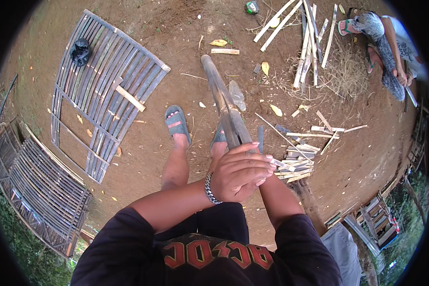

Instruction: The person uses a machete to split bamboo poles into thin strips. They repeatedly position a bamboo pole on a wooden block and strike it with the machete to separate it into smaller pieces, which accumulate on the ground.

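Note:
A thick bamboo pole (213, 81), split along its length, slants from the ground by my feet up to my hands. My left hand (243, 174), a chain bracelet at its wrist, is closed over the pole's near end, fingers close together and pointing right. My right hand lies behind it and is mostly hidden; only its forearm (280, 198) shows plainly. From beside the left fingertips a pale narrow strip (283, 165) sticks out; whether it is bamboo or a blade I cannot tell.
On the left lies a bamboo slat panel (140, 52) bearing a black plastic bag (80, 52) and a wooden-handled tool (130, 98). Cut bamboo pieces (298, 164) are heaped at right, longer strips (307, 47) beyond. A person (395, 52) sits far right, holding a blade (411, 97).

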### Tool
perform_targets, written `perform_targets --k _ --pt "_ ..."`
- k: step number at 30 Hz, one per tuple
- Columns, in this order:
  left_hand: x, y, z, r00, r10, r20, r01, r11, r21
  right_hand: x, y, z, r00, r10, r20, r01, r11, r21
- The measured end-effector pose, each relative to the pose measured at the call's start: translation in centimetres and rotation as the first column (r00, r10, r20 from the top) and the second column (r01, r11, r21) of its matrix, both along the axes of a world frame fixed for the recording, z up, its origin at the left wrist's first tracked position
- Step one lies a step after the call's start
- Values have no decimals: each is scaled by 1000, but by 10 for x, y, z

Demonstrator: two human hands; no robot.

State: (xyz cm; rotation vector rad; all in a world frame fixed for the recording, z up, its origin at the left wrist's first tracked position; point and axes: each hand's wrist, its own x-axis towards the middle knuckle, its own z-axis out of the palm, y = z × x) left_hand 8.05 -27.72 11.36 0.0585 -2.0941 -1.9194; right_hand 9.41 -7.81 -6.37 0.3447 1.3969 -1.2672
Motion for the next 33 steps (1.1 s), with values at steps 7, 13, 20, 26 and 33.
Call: perform_targets --k 7,13,20,26,33 --pt "-3 30 -3 994 -12 111 12 1000 1 -38 -2 60 934 181 -309 -177 983 41" --pt "-30 21 0 993 90 80 -89 996 -21 -51 -26 100 753 163 -637 -204 979 8" --pt "-122 -59 30 956 142 257 -167 983 80 -90 -69 153 793 332 -510 -262 943 206" --pt "-163 -94 30 924 244 295 -260 965 17 -92 -97 155 857 135 -497 -103 990 92" --pt "-56 -130 5 671 650 356 -734 649 198 -129 -124 150 766 21 -643 -1 999 32"
